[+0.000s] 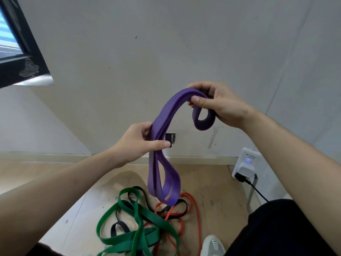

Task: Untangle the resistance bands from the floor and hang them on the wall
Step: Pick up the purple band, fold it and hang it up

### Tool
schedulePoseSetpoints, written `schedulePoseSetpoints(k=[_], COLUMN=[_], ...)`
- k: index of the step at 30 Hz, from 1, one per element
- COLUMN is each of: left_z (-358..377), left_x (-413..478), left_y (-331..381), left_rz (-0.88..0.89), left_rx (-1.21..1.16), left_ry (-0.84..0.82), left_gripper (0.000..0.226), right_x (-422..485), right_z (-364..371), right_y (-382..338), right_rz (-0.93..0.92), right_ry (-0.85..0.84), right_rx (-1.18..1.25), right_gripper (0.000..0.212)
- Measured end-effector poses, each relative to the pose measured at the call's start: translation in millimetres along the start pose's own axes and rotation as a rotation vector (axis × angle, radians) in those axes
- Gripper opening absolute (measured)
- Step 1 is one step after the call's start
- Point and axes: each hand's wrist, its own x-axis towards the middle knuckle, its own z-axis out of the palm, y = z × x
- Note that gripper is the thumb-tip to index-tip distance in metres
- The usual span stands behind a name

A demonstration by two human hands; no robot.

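Observation:
A wide purple resistance band (167, 115) is folded into several layers and held up in front of the wall. My left hand (137, 143) grips its middle, thumb across the front. My right hand (217, 104) pinches its upper end, where a small loop curls below my fingers. The band's lower loops hang down to just above the floor pile. On the wooden floor lie a green band (136, 228), a black band (181, 209) and a red-orange band (195, 215), tangled together.
The white wall (147, 52) fills the view ahead, with a small dark socket plate (170, 138) low down. A white plug-in device (246, 163) with a blue light and black cable sits at the right. A dark window frame (22, 45) is at upper left. My shoe (212, 245) is near the pile.

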Motion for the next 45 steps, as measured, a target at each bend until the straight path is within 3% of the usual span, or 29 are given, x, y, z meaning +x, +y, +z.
schedulePoseSetpoints(k=[4,8,12,15,21,27,30,36,41,45], left_z=[-8.7,-12.9,-14.3,-13.3,-25.2,-38.0,-43.5,-34.1,-19.0,-8.5], left_x=[3.6,2.8,2.7,3.1,2.0,1.0,3.3,-4.9,-10.1,-8.5], left_y=[0.1,6.6,13.2,16.6,10.9,12.5,14.2,7.6,2.9,5.1], left_rz=[0.016,0.049,0.109,0.153,0.110,0.051,0.053,0.021,-0.006,0.002], left_rx=[-0.001,0.051,0.088,0.161,0.308,0.441,0.459,0.304,0.047,0.009], left_ry=[0.083,0.104,0.050,0.017,0.007,-0.075,-0.068,-0.070,-0.002,-0.020], left_gripper=[0.055,0.036,0.032,0.028,0.047,0.040,0.026,0.022,0.040,0.043], right_x=[-6.7,-10.6,-9.6,-5.8,0.1,-1.2,-1.7,-2.8,-1.0,-0.5], right_z=[-17.3,-14.4,18.0,44.7,61.8,55.1,53.6,60.1,64.9,64.1], right_y=[20.4,33.3,34.0,24.4,16.7,17.7,15.8,20.0,20.6,12.0], right_rz=[0.171,0.310,0.334,0.259,0.140,0.171,0.167,0.136,0.129,0.074], right_ry=[-0.073,-0.217,-0.377,-0.321,-0.236,-0.238,-0.240,-0.134,-0.018,0.003], right_rx=[-0.044,-0.136,-0.283,-0.208,-0.253,-0.331,-0.357,-0.219,-0.033,0.076], right_gripper=[0.027,0.037,0.038,0.042,0.031,0.027,0.027,0.028,0.024,0.024])
